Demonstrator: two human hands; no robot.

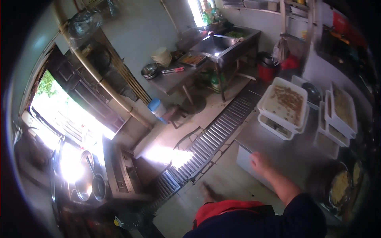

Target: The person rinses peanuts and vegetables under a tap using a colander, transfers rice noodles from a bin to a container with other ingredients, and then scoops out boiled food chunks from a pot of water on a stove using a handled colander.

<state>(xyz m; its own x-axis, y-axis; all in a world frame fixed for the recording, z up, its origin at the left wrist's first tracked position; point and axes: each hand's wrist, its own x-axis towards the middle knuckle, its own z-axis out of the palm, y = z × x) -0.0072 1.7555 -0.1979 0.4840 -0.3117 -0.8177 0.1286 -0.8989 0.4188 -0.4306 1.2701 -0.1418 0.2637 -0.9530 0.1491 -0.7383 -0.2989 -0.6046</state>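
My right hand (260, 163) is over the near left edge of a stainless-steel worktop (253, 138), its fingers curled and slightly blurred. I see nothing in it, and whether it touches the edge is unclear. My left hand is out of view. Beyond my right hand, stacked white plastic trays (272, 126) stand on the worktop, the top one holding brown food pieces (287, 99). More white trays (342, 114) with food are stacked to the right. A metal bowl (311, 91) rests in a tray behind. Pale yellow food (339, 188) fills a round pot at the lower right.
A slatted metal drain grate (208, 142) crosses the floor. At left is a stove with a wok (84, 190). A small stool (175, 115), a low table (166, 84) with bowls, a sink (218, 46) and a red bucket (265, 71) stand farther off.
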